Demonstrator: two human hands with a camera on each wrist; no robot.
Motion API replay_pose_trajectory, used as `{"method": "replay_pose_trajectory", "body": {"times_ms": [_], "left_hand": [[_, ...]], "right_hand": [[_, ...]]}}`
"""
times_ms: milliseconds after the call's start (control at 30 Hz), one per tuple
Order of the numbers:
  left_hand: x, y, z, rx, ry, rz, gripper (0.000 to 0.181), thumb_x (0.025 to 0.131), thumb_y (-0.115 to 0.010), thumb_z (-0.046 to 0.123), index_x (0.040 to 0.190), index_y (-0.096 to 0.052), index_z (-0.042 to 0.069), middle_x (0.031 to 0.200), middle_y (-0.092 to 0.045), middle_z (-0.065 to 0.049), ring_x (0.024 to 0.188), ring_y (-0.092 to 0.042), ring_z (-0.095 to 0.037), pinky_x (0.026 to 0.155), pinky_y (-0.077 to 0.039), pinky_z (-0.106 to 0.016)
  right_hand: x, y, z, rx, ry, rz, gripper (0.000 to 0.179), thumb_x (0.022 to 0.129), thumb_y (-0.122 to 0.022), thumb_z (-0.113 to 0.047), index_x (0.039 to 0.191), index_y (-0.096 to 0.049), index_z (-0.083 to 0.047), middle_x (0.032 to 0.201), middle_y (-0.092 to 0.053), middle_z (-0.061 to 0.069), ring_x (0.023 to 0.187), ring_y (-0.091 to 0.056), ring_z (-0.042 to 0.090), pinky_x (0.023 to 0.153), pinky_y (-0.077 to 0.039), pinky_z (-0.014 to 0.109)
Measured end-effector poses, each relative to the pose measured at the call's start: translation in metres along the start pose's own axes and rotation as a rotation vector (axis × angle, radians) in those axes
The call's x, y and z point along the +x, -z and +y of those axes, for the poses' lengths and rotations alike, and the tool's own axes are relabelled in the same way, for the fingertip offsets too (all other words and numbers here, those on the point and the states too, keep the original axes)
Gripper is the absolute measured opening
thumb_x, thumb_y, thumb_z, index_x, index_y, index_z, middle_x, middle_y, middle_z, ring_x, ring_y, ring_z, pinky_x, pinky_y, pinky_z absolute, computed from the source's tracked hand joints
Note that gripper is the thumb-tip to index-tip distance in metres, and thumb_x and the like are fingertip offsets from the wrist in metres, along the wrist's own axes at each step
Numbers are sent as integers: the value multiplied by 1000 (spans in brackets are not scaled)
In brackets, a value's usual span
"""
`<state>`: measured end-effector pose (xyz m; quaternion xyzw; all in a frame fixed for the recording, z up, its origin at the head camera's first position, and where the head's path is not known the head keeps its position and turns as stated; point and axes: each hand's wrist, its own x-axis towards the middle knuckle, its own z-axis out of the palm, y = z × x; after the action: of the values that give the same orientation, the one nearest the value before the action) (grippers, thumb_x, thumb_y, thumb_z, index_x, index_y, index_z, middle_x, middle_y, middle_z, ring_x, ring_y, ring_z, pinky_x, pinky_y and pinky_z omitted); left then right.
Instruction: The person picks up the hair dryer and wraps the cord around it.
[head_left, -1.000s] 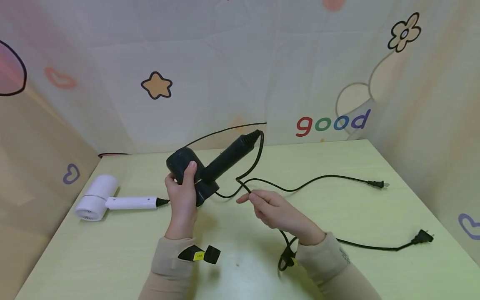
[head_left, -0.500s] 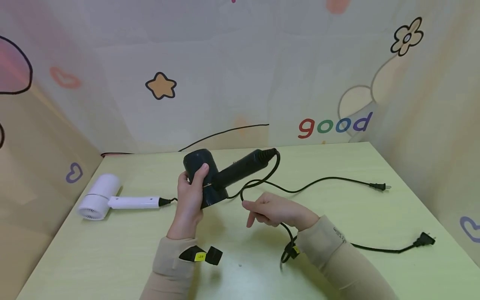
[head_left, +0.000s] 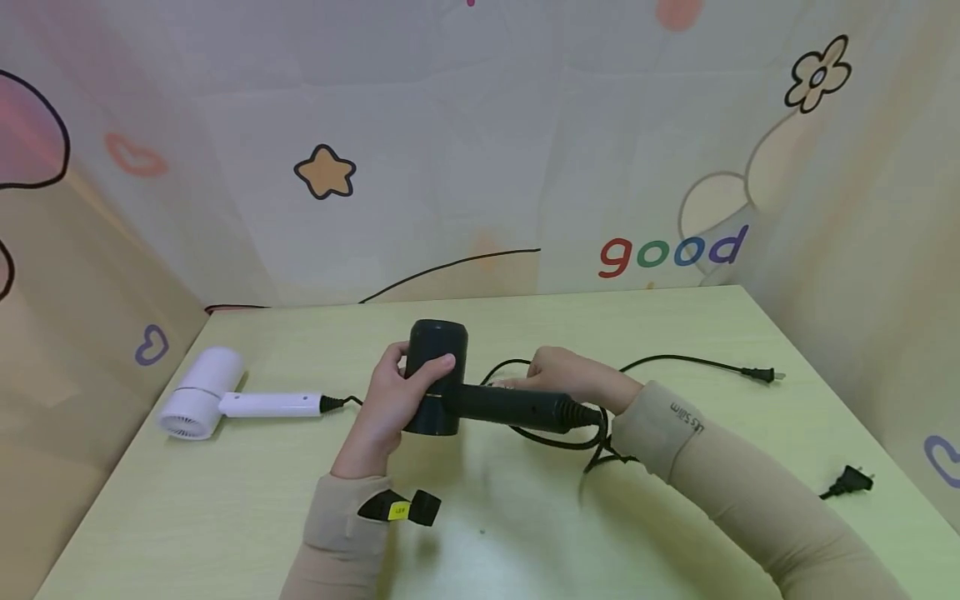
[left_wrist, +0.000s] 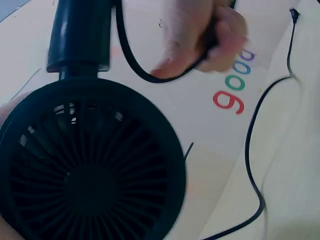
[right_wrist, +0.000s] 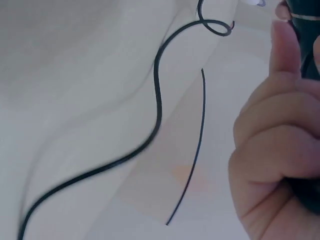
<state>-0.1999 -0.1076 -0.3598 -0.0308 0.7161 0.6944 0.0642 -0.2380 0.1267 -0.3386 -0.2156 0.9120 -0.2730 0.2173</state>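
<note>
My left hand (head_left: 392, 402) grips the barrel of a dark hair dryer (head_left: 510, 407), thumb across its front. The dryer is held above the table, barrel roughly upright and handle pointing right. Its round slatted grille (left_wrist: 90, 185) fills much of the left wrist view. My right hand (head_left: 573, 371) is just behind the handle, partly hidden by it in the head view. The left wrist view shows that hand holding the dryer's black cord (left_wrist: 131, 62), which loops from the handle end. Curled fingers (right_wrist: 280, 150) fill the right side of the right wrist view.
A white hair dryer (head_left: 270, 406) lies at the left of the pale table (head_left: 225, 517). Its cord runs behind my hands to a black plug (head_left: 761, 375) at the far right. Nearer on the right lies a second black plug (head_left: 851, 481). Patterned curtains (head_left: 450, 167) surround the table.
The dark dryer has turned from slanting upward to nearly level at the handle, and shifted right and down. My right hand has moved along the cord, up and behind the handle.
</note>
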Motion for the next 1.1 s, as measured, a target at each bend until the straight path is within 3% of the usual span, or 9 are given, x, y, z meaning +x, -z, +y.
{"method": "replay_pose_trajectory", "body": {"times_ms": [67,133,267,633,800,933,1100], "left_hand": [[1,1,-1,40,10,-3,57,82,-71,38,125,-43,12,98,-62,-16,75,-67,-20,67,-57,-39],[3,1,-2,75,18,4,61,80,-73,40,126,-42,13,99,-61,-17,76,-68,-22,67,-57,-40],[6,2,-4,156,16,43,70,77,-74,43,131,-40,15,105,-58,-16,83,-67,-24,71,-57,-39],[11,4,-8,350,-16,189,86,75,-72,52,139,-30,14,107,-56,-15,91,-61,-28,76,-54,-38],[14,6,-8,353,-34,261,87,76,-70,55,138,-28,11,112,-58,-16,95,-62,-29,81,-52,-42],[17,8,-7,323,-26,328,86,77,-69,55,137,-25,11,114,-58,-18,98,-61,-31,84,-50,-43],[20,10,-4,269,-5,369,90,77,-66,59,139,-21,11,119,-55,-19,102,-60,-31,88,-49,-45]], "right_hand": [[0,6,-2,-42,-36,36,57,89,-58,-49,47,-50,-12,45,-30,-7,44,-25,8,47,-26,23],[-1,10,-5,-77,-40,70,59,88,-57,-54,48,-54,-11,44,-31,-6,44,-25,9,48,-27,25],[-6,19,-11,-122,-20,123,55,91,-55,-50,53,-59,-10,45,-33,-6,44,-27,9,49,-29,25],[-29,29,-30,-130,50,142,46,95,-53,-38,61,-62,-9,48,-40,-4,44,-33,10,51,-35,25],[-41,20,-34,-58,114,214,29,97,-51,-28,84,-69,-9,55,-46,-3,47,-36,11,55,-38,27],[-48,6,-32,62,119,300,20,96,-49,-19,109,-62,-11,60,-46,-1,48,-38,13,54,-37,28],[-48,-13,-23,226,149,360,16,95,-51,-15,109,-58,-13,62,-47,1,51,-41,14,55,-39,28]]}}
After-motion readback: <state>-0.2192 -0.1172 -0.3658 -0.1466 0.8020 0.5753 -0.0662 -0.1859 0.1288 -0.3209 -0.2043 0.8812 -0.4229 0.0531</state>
